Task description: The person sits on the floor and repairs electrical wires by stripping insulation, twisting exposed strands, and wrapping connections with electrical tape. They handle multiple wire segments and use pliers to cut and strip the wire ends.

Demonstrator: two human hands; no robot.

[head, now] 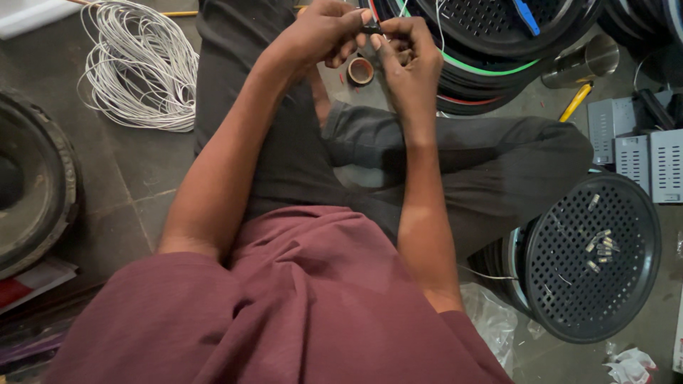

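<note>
At the far left, part of a large round black speaker cone (28, 192) lies on the grey floor (128, 171). Just right of it, near the top, rests a loose coil of thin white wire (139, 67). The person sits cross-legged in dark grey trousers (469, 153) and a maroon shirt (284, 306), both bare forearms reaching forward over the lap. The left hand (324, 32) is curled narrow, its fingertips pinched on a small dark piece (371, 28) held up near the top of the view. The right hand (405, 46) meets it from the other side, its fingers also closed on that piece; what the piece is cannot be told. Just below the hands, a small brown roll of tape (361, 71) lies on the floor. Beyond them stands a stack of round black perforated speaker grilles (491, 43). At the lower right, another black perforated grille (594, 256) holds a scatter of small silvery metal connectors (603, 245).
</note>
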